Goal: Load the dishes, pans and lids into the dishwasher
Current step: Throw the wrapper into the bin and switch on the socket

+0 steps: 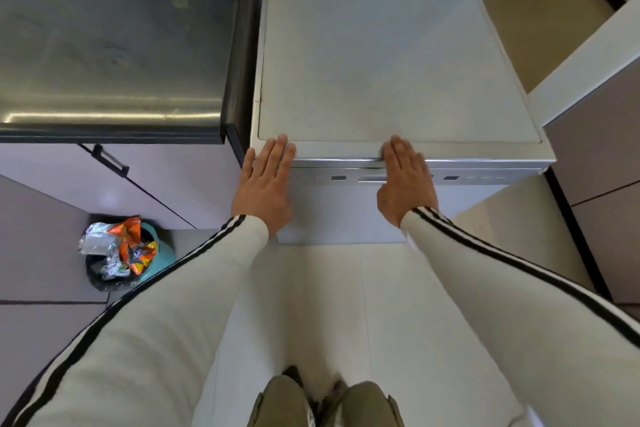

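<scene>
A white dishwasher stands straight ahead with its door shut and a flat bare top. A silver control strip with small buttons runs along its front upper edge. My left hand lies flat with straight fingers over the front left corner of the top. My right hand lies flat over the front edge near the middle, covering part of the control strip. Neither hand holds anything. No dishes, pans or lids are in view.
A stainless steel counter adjoins the dishwasher on the left, above a pale cabinet door with a black handle. A teal waste bin full of wrappers stands on the floor at the left. Cabinets rise at the right.
</scene>
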